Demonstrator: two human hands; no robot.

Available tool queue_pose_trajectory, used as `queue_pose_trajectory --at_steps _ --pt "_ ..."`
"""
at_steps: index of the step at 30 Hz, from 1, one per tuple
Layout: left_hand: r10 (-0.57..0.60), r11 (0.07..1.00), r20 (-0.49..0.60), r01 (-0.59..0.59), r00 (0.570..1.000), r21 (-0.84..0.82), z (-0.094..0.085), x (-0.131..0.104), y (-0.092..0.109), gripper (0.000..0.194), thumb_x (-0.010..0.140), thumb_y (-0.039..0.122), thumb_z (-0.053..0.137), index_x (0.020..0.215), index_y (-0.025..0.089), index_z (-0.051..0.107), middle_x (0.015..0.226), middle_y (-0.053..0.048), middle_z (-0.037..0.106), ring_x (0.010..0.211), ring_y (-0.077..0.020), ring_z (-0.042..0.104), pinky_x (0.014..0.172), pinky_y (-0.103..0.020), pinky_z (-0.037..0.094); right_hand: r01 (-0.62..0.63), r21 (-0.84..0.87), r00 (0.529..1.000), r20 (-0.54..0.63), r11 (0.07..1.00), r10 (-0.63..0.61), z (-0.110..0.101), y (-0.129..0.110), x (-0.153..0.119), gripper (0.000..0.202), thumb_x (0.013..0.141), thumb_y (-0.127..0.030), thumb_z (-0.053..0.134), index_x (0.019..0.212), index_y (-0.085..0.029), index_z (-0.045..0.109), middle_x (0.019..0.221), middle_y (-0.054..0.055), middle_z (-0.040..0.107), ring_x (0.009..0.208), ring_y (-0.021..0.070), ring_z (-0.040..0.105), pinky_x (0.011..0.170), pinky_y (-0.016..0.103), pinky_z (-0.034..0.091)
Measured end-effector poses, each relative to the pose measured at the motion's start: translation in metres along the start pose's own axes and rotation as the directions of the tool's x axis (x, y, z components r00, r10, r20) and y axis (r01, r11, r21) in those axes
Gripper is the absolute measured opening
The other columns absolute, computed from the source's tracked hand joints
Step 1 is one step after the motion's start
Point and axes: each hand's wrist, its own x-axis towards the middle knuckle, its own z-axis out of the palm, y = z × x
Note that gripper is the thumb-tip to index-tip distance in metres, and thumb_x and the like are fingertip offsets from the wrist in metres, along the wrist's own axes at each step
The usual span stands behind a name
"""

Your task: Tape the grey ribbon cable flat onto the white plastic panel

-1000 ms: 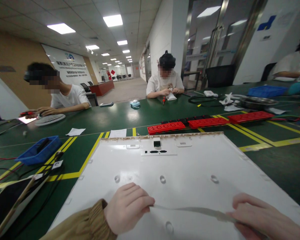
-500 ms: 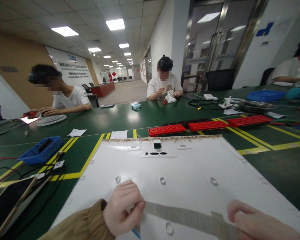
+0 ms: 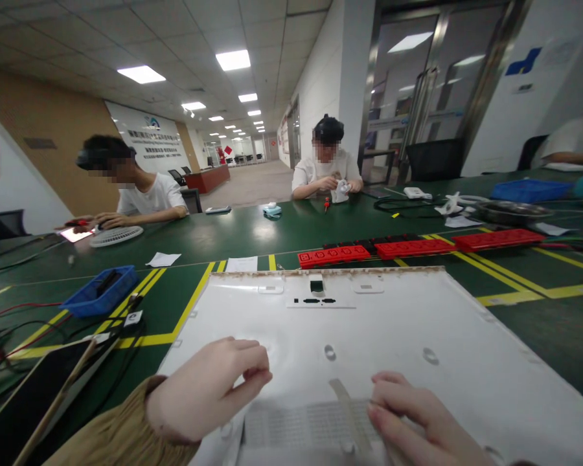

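Note:
A large white plastic panel (image 3: 282,323), like the back cover of a screen, lies before me, with round bosses, port cut-outs and a slotted grille (image 3: 291,424). Above its left part is my left hand (image 3: 218,388), fingers curled and thumb against the index finger, with nothing visible in the pinch. My right hand (image 3: 418,414) is closed at the lower right, its fingertips at a narrow greyish strip of tape (image 3: 347,408). One end of the strip hangs loose over the grille; its lower part passes beneath the fingers and is partly hidden.
Red power strips (image 3: 335,255) lie beyond the panel. A blue tray (image 3: 102,291), cables and a dark flat screen (image 3: 39,395) are at left. Across the green table (image 3: 214,236) people work; a white fan grille (image 3: 116,236) lies before one.
The strip stretched between both hands is now loose at its left end. My left hand has moved left, my right hand leftward towards the middle. The view has shifted slightly.

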Motion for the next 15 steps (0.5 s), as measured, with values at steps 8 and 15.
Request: queue_pose_trajectory --at_steps 8,15 --pt "0.072 0.987 -0.087 -0.058 0.994 0.147 -0.017 -0.008 0.01 0.015 0.093 0.025 0.045 0.082 0.02 0.054 0.088 0.002 0.058 0.08 -0.0151 0.054 0.073 -0.028 0.038 -0.125 0.158 0.975 0.202 0.979 0.091 0.033 -0.014 0.036 0.039 0.083 -0.05 0.046 0.065 -0.017 0.054 0.066 0.002 0.052 0.07 0.0173 0.051 0.068 0.03 0.041" --pt "0.11 0.983 0.05 -0.116 0.993 0.143 0.019 0.006 0.02 0.011 0.089 0.031 0.053 0.097 0.024 0.056 0.099 0.001 0.06 0.087 -0.0179 0.058 0.078 -0.032 0.045 0.219 -0.258 0.971 0.151 0.941 -0.185 0.038 -0.005 0.041 0.023 0.085 -0.027 0.053 0.064 -0.017 0.051 0.078 0.002 0.056 0.088 0.0189 0.05 0.089 0.04 0.032"
